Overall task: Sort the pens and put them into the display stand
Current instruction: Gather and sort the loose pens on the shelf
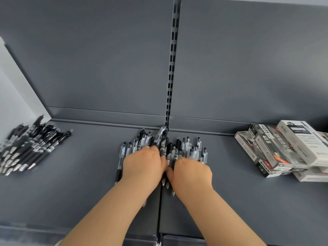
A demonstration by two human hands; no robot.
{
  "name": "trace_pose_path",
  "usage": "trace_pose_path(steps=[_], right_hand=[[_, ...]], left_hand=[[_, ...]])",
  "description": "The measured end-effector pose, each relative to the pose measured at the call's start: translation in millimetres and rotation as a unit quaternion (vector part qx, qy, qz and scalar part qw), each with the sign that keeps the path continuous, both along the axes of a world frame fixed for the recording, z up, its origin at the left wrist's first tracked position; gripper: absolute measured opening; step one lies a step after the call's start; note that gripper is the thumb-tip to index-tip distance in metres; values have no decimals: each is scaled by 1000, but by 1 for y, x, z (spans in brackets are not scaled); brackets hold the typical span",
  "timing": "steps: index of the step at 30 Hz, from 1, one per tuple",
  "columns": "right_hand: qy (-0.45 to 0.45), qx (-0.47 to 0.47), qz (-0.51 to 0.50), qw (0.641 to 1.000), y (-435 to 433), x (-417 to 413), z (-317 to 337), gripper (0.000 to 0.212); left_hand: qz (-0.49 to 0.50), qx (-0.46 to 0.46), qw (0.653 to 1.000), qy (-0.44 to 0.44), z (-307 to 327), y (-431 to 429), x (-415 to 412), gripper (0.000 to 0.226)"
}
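A heap of mixed black and clear pens [188, 148] lies in the middle of the grey shelf [88, 192], against its back edge. Both my hands rest palm-down on this heap, side by side. My left hand [143, 166] covers its left half, fingers curled over pens. My right hand [192, 172] covers the right half, fingers curled into the pens too. Pen tips stick out toward me between the two hands. A second pile of dark pens [30, 148], laid roughly parallel, sits at the far left of the shelf.
Several stacked pen boxes [284, 150], black and white, stand at the right end of the shelf. A white side panel [16, 103] closes the left. A slotted upright [172, 68] runs up the grey back wall.
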State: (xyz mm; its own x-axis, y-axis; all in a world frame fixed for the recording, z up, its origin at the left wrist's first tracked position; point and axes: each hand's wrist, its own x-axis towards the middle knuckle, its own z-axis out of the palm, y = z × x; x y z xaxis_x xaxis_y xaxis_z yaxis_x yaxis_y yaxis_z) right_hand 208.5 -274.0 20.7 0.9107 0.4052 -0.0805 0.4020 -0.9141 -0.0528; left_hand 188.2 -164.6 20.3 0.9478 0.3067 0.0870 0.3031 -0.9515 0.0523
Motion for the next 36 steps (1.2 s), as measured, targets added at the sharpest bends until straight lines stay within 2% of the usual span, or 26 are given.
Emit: trace_pose_path(steps=[2,4,9,13,17,22,27,30,36], right_hand=[[11,-13,-3,1000,5,5,2,18],[18,-34,-11,999,10,8,4,25],[24,-93,-6,995,19,11,6,30],[45,-111,-21,993,24,15,9,24],[65,-117,-45,990,26,19,9,29],[76,-85,-78,990,25,24,7,28],[57,6,-106,993,15,20,14,34],[48,45,-109,992,9,14,22,36],[53,120,-87,987,13,0,24,37]], left_hand=[[25,3,999,-38,3,14,-8,30],[60,15,997,-38,2,32,-14,30],[128,52,988,66,-12,70,-24,30],[111,43,988,101,-19,75,-20,32],[64,75,986,134,-16,76,-19,32],[44,52,990,125,-19,75,-18,24],[28,23,994,99,-21,59,-13,19],[19,10,995,102,-23,49,-9,27],[31,-21,999,31,-20,54,-22,30]])
